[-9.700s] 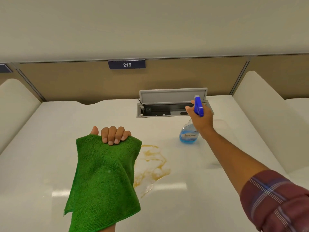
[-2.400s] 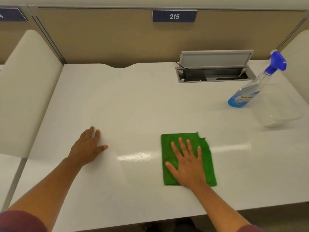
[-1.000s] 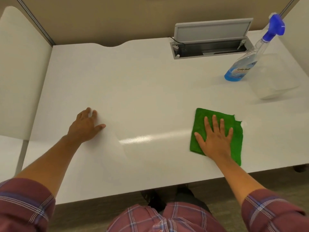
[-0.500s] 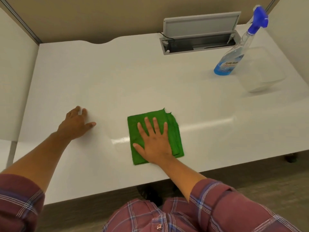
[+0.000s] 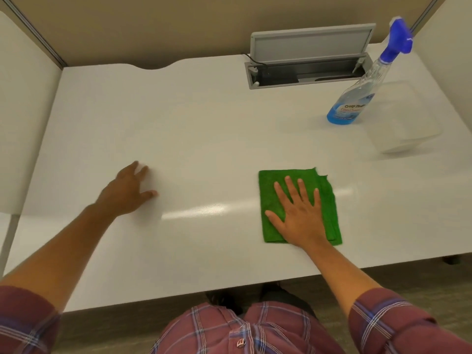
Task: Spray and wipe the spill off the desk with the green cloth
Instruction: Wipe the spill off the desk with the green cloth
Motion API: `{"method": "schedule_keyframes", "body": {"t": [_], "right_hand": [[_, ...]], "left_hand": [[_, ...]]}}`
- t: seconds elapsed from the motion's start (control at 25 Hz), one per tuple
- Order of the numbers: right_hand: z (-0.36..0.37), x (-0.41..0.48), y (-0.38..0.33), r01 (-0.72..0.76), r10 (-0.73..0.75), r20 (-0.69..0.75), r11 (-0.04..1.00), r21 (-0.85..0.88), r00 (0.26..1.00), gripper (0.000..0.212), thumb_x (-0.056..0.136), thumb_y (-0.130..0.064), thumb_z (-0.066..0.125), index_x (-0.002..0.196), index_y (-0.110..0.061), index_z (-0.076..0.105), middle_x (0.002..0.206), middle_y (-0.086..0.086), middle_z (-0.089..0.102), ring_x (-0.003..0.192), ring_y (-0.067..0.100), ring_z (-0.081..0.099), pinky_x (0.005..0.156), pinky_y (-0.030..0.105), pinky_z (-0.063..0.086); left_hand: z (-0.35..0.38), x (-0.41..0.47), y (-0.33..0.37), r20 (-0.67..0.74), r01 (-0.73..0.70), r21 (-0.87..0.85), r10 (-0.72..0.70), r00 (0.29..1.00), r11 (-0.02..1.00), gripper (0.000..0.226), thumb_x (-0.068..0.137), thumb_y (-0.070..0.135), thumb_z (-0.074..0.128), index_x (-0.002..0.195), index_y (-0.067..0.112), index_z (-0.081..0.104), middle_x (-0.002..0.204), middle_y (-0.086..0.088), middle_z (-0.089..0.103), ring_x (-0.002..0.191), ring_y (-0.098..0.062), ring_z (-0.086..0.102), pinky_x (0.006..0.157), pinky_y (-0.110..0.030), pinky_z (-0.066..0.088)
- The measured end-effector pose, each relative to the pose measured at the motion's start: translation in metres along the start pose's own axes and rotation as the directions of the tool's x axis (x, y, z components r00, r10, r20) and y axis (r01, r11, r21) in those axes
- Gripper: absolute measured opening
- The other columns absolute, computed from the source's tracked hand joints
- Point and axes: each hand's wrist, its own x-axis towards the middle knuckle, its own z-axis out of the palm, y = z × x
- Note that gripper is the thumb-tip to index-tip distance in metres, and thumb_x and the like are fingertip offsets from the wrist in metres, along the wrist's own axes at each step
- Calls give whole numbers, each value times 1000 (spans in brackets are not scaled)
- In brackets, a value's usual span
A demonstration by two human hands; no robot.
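The right hand lies flat, fingers spread, pressing the folded green cloth onto the white tabletop. The left hand rests open on the bare surface, well apart. The spray bottle stands at far right.

Under both hands the counter is smooth white laminate with a glossy streak of reflected light. The green cloth beneath the right hand is nappy terry. Beyond it, the spray bottle is clear plastic; the hatch looks like matt grey metal.
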Motion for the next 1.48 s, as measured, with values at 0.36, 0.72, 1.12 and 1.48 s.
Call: {"method": "schedule_keyframes", "body": {"t": [0.36, 0.72, 1.12, 1.48], "right_hand": [[-20, 72, 90, -123, 123, 19, 992, -1, 992, 85, 96, -82, 15, 168, -37, 7, 179, 3, 8, 164, 34, 6, 126, 71, 11], [-23, 116, 28, 107, -108, 72, 994, 6, 992, 86, 96, -80, 17, 168, -36, 3, 179, 5, 1, 164, 37, 1, 125, 73, 3], [-28, 129, 76, 61, -59, 38, 997, -48, 998, 85, 95, -82, 16, 168, -38, 6, 179, 1, 6, 164, 33, 6, 127, 69, 10], [-41, 233, -29, 91, -93, 84, 996, 23, 992, 88, 94, -82, 7, 168, -35, 0, 179, 5, -1, 164, 38, -4, 124, 75, 5]], "left_hand": [[36, 3, 131, -69, -151, 62, 155, 986, 987, 74, 94, 43, 68, 155, 13, 40, 164, -18, 32, 152, -38, 29, 117, -53, 40], [41, 3, 151, -123, -110, 41, 115, 986, 993, 65, 90, 34, 70, 146, 11, 47, 156, -21, 40, 145, -41, 36, 100, -55, 54], [42, 6, 167, -158, -144, 81, 155, 975, 986, 60, 89, 32, 64, 143, 10, 51, 152, -20, 46, 139, -41, 43, 107, -48, 51], [50, 3, 167, -192, -148, 59, 157, 969, 987, 58, 92, 38, 57, 145, 14, 50, 156, -17, 44, 145, -38, 41, 116, -48, 42]]}}
